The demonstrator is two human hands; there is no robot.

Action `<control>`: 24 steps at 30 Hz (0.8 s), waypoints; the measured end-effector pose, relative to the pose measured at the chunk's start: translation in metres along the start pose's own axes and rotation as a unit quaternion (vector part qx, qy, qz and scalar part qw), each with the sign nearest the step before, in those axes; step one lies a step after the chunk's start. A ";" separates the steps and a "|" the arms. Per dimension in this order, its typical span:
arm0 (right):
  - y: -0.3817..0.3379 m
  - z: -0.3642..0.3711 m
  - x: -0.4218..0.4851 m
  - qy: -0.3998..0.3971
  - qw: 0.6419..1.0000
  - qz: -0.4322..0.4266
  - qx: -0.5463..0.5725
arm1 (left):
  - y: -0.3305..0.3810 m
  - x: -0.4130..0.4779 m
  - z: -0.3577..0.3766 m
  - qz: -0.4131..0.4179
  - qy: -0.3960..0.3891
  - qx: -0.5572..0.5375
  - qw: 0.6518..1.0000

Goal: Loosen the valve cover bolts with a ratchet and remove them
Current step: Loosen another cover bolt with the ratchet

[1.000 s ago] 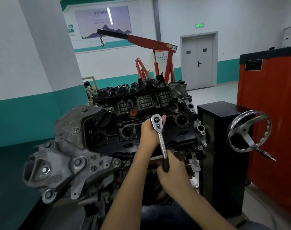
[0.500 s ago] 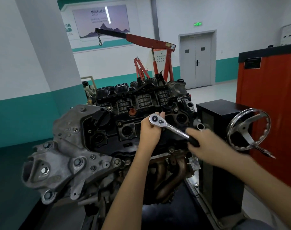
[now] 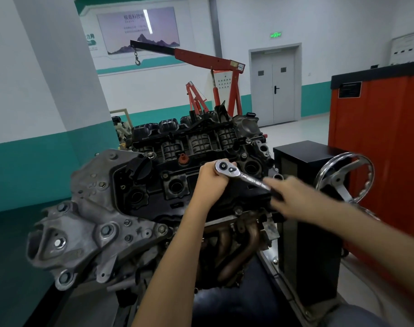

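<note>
On the valve cover (image 3: 151, 178), left fingers (image 3: 209, 172) still grip the ratchet (image 3: 243, 177); right fingers (image 3: 275, 185) blurred, unclear.

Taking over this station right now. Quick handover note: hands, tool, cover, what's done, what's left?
Left hand: grip round the head of the ratchet, holding it down over the middle of the valve cover. Socket and bolt beneath are hidden.
Right hand: grip on the black handle end, which points right; blurred.
Done: no bolts visibly out, none lying loose in view.
Left: finish this one, then the rest that look seated in the cover, such as the cover bolt left of the hand; lift each out.
</note>
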State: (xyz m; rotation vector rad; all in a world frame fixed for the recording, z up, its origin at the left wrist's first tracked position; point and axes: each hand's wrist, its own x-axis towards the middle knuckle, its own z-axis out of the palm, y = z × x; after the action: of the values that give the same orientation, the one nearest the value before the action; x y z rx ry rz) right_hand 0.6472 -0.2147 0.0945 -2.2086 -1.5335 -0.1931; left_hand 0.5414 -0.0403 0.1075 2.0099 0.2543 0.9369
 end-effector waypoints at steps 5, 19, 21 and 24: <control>0.000 -0.034 0.034 0.039 0.981 -0.059 -0.182 | 0.000 -0.005 -0.003 -0.007 0.053 -0.051 0.997; -0.080 0.077 -0.023 0.084 0.958 0.066 0.268 | -0.004 -0.005 0.002 -0.019 0.071 -0.059 0.996; -0.039 0.038 -0.020 0.026 0.985 0.022 0.168 | -0.006 -0.004 0.002 -0.008 0.051 -0.049 0.997; 0.003 -0.027 0.008 -0.027 0.997 -0.036 -0.064 | -0.005 0.000 0.004 0.005 0.047 -0.021 0.999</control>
State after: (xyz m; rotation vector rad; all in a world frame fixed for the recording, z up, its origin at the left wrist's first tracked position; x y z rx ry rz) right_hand 0.6568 -0.2201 0.1208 -2.2762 -1.6736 -0.2632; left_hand 0.5450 -0.0403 0.1018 1.9339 0.2735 1.0358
